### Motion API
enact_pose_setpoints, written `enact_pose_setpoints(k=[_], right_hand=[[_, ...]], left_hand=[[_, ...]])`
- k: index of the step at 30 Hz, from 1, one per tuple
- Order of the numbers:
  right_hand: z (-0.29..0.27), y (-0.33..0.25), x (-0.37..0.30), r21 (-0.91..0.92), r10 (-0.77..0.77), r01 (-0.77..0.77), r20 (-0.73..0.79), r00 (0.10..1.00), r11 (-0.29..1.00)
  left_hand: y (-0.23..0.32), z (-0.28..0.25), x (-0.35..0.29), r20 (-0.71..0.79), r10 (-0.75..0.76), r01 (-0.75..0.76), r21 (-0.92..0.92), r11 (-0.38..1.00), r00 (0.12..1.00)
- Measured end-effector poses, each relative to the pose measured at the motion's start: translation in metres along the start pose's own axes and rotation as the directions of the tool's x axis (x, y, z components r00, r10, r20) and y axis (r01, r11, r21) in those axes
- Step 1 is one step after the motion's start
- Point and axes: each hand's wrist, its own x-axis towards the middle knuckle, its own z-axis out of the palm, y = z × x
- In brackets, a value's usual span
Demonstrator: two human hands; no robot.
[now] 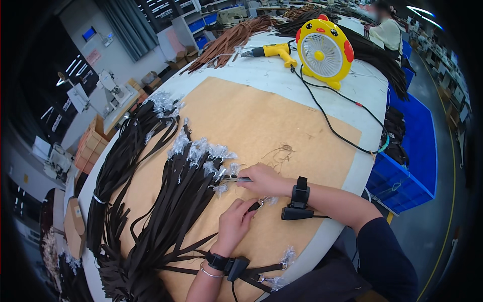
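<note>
In my left hand (234,222), the fingers pinch the end of a dark strap (254,207). A small metal clasp (261,202) and a bit of clear plastic wrap (272,200) stick out beyond the fingertips. My right hand (264,181), just above, is closed around a slim metal hand tool (238,178) pointing left; its exact kind is not clear. The tool's tip lies beside a thick bundle of dark straps (173,201), whose ends carry plastic-wrapped fittings (198,150). Two more strap ends with wrapped fittings (276,283) lie near the front edge, below my left hand.
Brown paper (241,108) covers the white table (211,70). Another strap bundle (118,166) lies left. Loose threads (284,151) lie ahead. A yellow heat gun (276,51) and chick-shaped fan (326,53) stand behind, their cords trailing right. Blue bins (402,183) flank the table; a person (387,30) works far right.
</note>
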Motion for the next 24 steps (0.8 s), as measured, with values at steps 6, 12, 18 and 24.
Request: enact_pose_setpoints(k=[6,12,18,24], right_hand=[[-0.010,0.004,-0.032,-0.059,-0.126,0.116,-0.230,0.965,0.992],[-0.010,0.001,-0.085,-0.241,-0.328,0.291,-0.131,0.936,0.926],[-0.006,0.004,-0.092,-0.285,-0.371,0.339,-0.067,0.926,0.897],[-0.002,0.002,-0.090,-0.327,-0.381,0.354,-0.021,0.924,0.876]], left_hand=[[-0.008,0.003,-0.003,-0.041,-0.002,0.003,0.029,1.000,0.999],[-0.008,0.002,-0.004,-0.044,-0.018,0.021,0.087,0.996,0.999],[-0.004,0.004,-0.002,-0.059,-0.078,0.082,0.073,0.994,0.995],[-0.007,0.007,-0.003,-0.070,-0.196,0.198,0.022,0.980,0.978]])
